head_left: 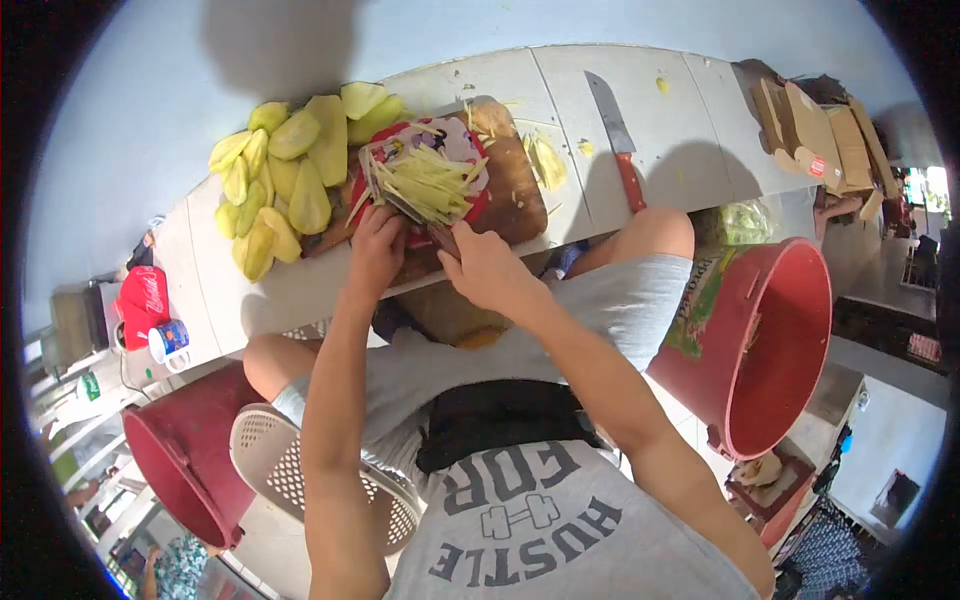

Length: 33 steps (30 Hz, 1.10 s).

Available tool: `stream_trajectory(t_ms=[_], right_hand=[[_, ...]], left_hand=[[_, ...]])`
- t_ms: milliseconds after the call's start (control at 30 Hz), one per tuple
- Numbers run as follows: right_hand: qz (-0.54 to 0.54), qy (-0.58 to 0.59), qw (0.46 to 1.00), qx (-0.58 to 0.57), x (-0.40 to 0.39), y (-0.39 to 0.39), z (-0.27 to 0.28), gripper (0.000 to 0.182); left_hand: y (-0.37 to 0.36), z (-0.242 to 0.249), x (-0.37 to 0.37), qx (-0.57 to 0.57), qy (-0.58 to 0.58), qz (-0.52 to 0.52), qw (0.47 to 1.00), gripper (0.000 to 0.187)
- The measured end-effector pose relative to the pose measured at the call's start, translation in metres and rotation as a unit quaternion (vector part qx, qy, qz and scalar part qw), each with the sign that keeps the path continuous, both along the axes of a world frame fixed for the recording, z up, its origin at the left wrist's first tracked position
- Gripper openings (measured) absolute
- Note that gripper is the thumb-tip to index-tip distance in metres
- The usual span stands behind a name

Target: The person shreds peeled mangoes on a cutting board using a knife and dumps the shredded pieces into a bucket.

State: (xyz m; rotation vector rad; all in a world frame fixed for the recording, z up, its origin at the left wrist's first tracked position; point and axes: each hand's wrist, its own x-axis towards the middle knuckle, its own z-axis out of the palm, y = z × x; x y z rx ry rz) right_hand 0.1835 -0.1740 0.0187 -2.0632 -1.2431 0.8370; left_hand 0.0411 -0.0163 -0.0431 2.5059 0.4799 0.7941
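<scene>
My right hand [488,268] is closed around the dark handle of a small knife [403,207], whose blade slants up and left along the near edge of a pile of thin pale-green strips [430,184]. Beside the blade's left side, my left hand [378,245] has its fingers bent and pressed together; what they hold is hidden. The strips lie on a red-rimmed patterned plate or mat [478,207], which rests on a brown wooden cutting board [525,190]. Left of the board is a heap of peeled, cut pale-green fruit pieces [310,200].
A large cleaver-like knife [608,115] with a red handle lies on the white tiled counter [560,85]. Cardboard boxes [805,125] stand at its right end. Red buckets [740,340] [190,465] flank my legs. A blue mug [168,341] sits at the left edge.
</scene>
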Motion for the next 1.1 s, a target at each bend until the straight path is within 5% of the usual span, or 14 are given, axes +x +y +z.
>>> stream_trajectory(t_ms=[100, 300, 467, 600, 800, 867, 1000, 1067, 1100], right_hand=[[0.012, -0.010, 1.000, -0.013, 0.007, 0.001, 0.028, 0.035], [-0.018, -0.033, 0.999, -0.002, 0.026, -0.010, 0.043, 0.034], [-0.030, 0.003, 0.999, 0.011, 0.032, -0.021, 0.041, 0.033], [-0.045, 0.012, 0.998, 0.029, 0.031, -0.035, 0.031, 0.027], [-0.041, -0.015, 0.997, 0.070, 0.026, -0.045, 0.020, 0.030], [-0.038, -0.030, 0.995, 0.085, 0.025, -0.048, 0.018, 0.031], [-0.030, -0.136, 0.986, 0.091, 0.028, -0.052, 0.021, 0.035], [-0.020, -0.165, 0.980, 0.106, 0.031, -0.051, 0.023, 0.036], [-0.009, -0.180, 0.978, 0.106, 0.032, -0.050, 0.023, 0.038]], left_hand=[[-0.002, 0.000, -0.004, -0.013, -0.007, 0.027, 1.000, 0.023], [0.007, 0.009, -0.004, -0.133, -0.075, 0.238, 0.959, 0.030], [0.024, 0.002, -0.001, 0.004, 0.143, 0.282, 0.949, 0.035], [0.021, 0.018, 0.006, -0.071, 0.186, 0.274, 0.941, 0.031], [0.000, 0.013, 0.010, -0.167, 0.129, 0.235, 0.949, 0.028], [-0.007, 0.027, 0.018, -0.344, -0.042, 0.201, 0.916, 0.032], [-0.020, 0.051, 0.025, -0.268, -0.132, 0.261, 0.918, 0.038], [-0.032, 0.066, 0.019, 0.020, -0.055, 0.197, 0.979, 0.045], [-0.038, 0.071, 0.017, 0.024, -0.055, 0.196, 0.979, 0.045]])
